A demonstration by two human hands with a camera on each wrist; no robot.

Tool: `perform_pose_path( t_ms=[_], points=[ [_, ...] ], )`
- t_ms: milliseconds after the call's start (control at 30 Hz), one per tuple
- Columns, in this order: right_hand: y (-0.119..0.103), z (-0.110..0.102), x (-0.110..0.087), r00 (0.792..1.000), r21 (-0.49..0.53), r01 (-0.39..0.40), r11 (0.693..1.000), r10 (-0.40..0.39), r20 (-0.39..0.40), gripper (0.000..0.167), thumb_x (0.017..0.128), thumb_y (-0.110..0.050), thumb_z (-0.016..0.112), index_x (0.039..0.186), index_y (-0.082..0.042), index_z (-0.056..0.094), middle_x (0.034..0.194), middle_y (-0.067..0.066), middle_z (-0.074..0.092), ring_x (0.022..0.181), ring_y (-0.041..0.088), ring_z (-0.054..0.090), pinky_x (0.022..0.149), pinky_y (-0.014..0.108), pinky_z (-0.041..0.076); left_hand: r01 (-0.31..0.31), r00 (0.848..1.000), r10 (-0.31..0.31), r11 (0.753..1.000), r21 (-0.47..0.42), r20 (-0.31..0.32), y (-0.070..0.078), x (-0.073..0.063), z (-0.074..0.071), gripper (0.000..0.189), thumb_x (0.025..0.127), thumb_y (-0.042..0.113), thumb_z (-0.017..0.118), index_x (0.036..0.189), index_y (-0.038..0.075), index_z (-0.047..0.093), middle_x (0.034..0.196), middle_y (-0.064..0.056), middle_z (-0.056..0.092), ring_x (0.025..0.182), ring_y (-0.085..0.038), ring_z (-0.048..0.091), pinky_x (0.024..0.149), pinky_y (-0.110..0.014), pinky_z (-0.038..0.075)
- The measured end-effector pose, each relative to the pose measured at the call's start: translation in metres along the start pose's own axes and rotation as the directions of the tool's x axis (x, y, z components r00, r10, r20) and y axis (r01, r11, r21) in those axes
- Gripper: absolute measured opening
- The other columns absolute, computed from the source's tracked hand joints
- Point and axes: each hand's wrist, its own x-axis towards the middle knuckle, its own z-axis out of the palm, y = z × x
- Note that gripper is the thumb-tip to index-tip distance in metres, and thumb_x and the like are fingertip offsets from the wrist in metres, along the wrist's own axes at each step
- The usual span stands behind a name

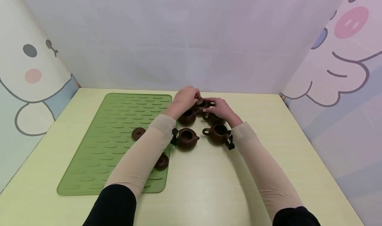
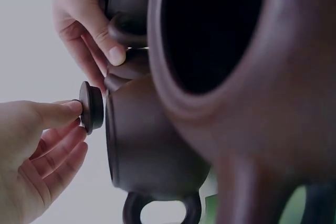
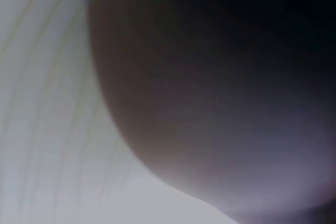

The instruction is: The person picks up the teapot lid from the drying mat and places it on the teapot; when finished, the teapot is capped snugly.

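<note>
My left hand [image 1: 185, 99] pinches a small dark brown teapot lid [image 2: 93, 109] between thumb and fingers. The lid is held on edge in the left wrist view, close to the farthest teapot [image 1: 203, 107]. My right hand [image 1: 221, 108] holds that teapot by its handle side, thumb in front and fingers behind. Below my hands stand a left teapot [image 1: 187, 119] and a right teapot [image 1: 215, 120], both partly hidden. Nearer are two lidless teapots, one on the left [image 1: 185, 144] and one on the right [image 1: 217, 138]. A blurred brown teapot surface [image 3: 210, 103] fills the right wrist view.
A green ridged mat [image 1: 89, 146] covers the left of the pale table [image 1: 203, 192]. Lying on it are a lid [image 1: 138, 133] and, nearer its right edge, another lid [image 1: 161, 162]; my left sleeve hides part of the mat. A white wall [image 1: 179, 53] rises behind the table.
</note>
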Motion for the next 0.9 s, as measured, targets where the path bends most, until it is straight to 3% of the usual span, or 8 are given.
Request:
perform_pose_path(
  t_ms=[367,633,900],
  points=[
    [-0.001,-0.001,0.000,1.000,0.003,-0.009,1.000,0.009,-0.007,0.057,0.093,-0.023,0.072,0.145,-0.012,0.052,0.147,0.014,0.054,0.133,0.035,0.054,0.110,0.045,0.047,0.013,1.000,-0.013,0.999,0.044,0.011,0.006,0.009,0.009,0.018,0.101,0.021,0.059,0.117,0.017,0.066,0.116,-0.004,0.063,0.107,-0.021,0.061,0.090,-0.036,0.055],
    [0.000,0.002,-0.001,1.000,-0.015,0.002,1.000,-0.002,-0.015,0.056,0.092,-0.022,0.073,0.143,-0.009,0.054,0.144,0.015,0.057,0.133,0.033,0.054,0.110,0.045,0.046,0.009,0.998,-0.011,0.999,0.043,0.060,0.011,0.010,0.015,0.018,0.101,0.020,0.058,0.117,0.017,0.067,0.117,-0.003,0.065,0.107,-0.019,0.061,0.087,-0.035,0.055],
    [0.002,0.001,-0.002,1.000,-0.012,0.017,1.000,-0.018,-0.021,0.055,0.092,-0.023,0.073,0.143,-0.011,0.055,0.145,0.013,0.057,0.134,0.033,0.054,0.110,0.045,0.046,-0.036,0.996,0.037,0.999,-0.004,0.081,0.006,0.006,0.009,0.026,0.101,0.014,0.053,0.120,0.018,0.070,0.121,-0.001,0.069,0.114,-0.020,0.063,0.093,-0.038,0.054]
  ],
)
